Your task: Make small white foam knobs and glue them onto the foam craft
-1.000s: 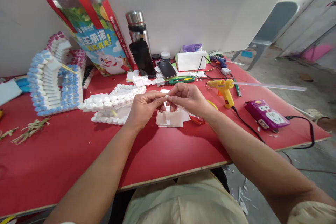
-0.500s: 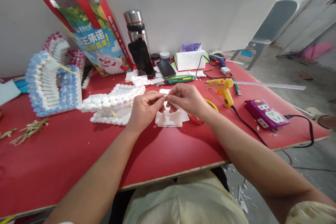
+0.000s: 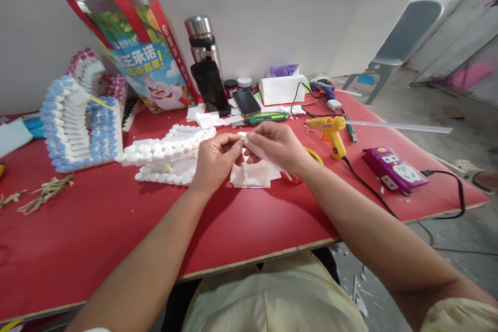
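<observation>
My left hand (image 3: 218, 158) and my right hand (image 3: 274, 146) meet fingertip to fingertip above the red table. Both are closed in a pinch on a small piece of white paper (image 3: 244, 135), mostly hidden by the fingers. Beneath them lies a stack of white paper squares (image 3: 251, 176). Left of my left hand sits a white model built of small rolled pieces (image 3: 151, 153), with pale yellow sticks in it. Close to my right wrist, partly covered by it, are scissors with orange and yellow handles (image 3: 314, 156).
A yellow glue gun (image 3: 330, 132) holding a long glue stick and a purple power strip (image 3: 395, 168) with cords are on the right. Behind are phones (image 3: 210, 87), a steel flask (image 3: 200, 36), a green cutter (image 3: 268, 118) and a shopping bag (image 3: 146, 62). A blue-and-white model (image 3: 64, 124) stands left.
My fingers have shifted slightly around the white paper, and a bit more of it shows between the fingertips. The things on the table stay where they were.
</observation>
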The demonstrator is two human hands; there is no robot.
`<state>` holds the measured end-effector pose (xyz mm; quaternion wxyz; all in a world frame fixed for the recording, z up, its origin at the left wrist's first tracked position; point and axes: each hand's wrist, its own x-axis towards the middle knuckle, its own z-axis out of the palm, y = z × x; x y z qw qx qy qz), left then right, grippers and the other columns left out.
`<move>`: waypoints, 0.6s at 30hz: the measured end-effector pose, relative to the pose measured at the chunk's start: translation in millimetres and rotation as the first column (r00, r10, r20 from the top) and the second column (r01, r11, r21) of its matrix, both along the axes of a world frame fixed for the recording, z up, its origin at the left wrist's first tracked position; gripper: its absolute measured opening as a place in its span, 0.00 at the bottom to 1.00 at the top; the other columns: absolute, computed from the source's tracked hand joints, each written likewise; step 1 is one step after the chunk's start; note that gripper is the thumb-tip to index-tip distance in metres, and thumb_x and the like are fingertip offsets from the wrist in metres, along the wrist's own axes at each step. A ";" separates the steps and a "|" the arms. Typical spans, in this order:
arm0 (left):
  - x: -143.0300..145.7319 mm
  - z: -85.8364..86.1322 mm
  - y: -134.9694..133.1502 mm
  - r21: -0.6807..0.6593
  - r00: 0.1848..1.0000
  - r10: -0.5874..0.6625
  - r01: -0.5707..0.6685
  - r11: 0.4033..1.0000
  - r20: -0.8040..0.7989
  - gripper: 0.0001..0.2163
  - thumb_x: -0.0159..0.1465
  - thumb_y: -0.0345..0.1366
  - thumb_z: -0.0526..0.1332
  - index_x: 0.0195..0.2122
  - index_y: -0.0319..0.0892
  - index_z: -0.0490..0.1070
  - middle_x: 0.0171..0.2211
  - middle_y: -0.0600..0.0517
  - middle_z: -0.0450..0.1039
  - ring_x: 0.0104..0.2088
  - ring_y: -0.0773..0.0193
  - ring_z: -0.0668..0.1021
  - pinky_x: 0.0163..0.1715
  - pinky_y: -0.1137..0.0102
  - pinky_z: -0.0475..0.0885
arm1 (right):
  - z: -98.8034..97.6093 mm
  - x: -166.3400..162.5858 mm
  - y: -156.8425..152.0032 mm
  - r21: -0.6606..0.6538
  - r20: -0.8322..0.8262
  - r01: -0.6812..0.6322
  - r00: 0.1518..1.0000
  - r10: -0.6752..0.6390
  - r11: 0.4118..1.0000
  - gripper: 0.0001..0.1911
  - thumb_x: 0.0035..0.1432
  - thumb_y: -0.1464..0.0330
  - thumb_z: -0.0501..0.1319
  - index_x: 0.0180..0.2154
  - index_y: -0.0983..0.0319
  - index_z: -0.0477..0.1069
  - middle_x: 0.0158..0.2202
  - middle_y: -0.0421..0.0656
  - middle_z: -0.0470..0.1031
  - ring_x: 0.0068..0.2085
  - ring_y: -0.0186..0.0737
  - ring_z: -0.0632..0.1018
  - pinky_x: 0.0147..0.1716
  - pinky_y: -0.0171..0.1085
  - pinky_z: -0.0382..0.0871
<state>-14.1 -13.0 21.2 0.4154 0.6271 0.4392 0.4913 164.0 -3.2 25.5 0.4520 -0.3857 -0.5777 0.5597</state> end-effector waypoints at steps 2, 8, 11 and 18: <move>-3.5 -1.2 3.1 -0.022 0.999 -0.003 0.004 1.000 0.041 0.07 0.63 0.39 0.67 0.36 0.41 0.79 0.20 0.55 0.72 0.20 0.68 0.73 0.24 0.72 0.71 | 1.5 3.1 4.6 -0.161 -0.098 -0.059 0.994 0.044 0.985 0.21 0.61 0.50 0.65 0.32 0.61 0.69 0.29 0.46 0.81 0.28 0.40 0.83 0.30 0.38 0.79; -8.6 -3.6 6.3 -0.019 0.998 0.015 -0.014 1.000 0.054 0.05 0.63 0.37 0.67 0.36 0.41 0.80 0.19 0.56 0.71 0.20 0.69 0.72 0.22 0.73 0.68 | -0.6 5.1 6.7 -0.114 -0.043 -0.050 0.998 0.045 0.992 0.20 0.54 0.53 0.72 0.33 0.61 0.71 0.32 0.43 0.79 0.36 0.41 0.82 0.34 0.37 0.79; -5.1 -3.0 3.4 -0.029 0.999 0.022 -0.021 0.999 0.033 0.05 0.62 0.36 0.67 0.35 0.41 0.80 0.19 0.56 0.71 0.19 0.69 0.71 0.21 0.73 0.68 | -3.6 0.7 2.3 0.092 0.173 0.040 0.983 -0.056 0.995 0.15 0.56 0.57 0.70 0.31 0.60 0.70 0.28 0.40 0.75 0.33 0.39 0.80 0.32 0.35 0.74; 2.4 -2.1 -0.6 -0.113 0.996 0.090 -0.086 0.990 0.027 0.06 0.60 0.38 0.68 0.31 0.40 0.79 0.18 0.55 0.71 0.18 0.68 0.72 0.19 0.73 0.69 | -1.1 -11.7 -10.2 0.470 0.499 0.128 0.777 -0.383 0.873 0.11 0.57 0.69 0.65 0.29 0.58 0.62 0.22 0.38 0.68 0.29 0.40 0.75 0.29 0.35 0.62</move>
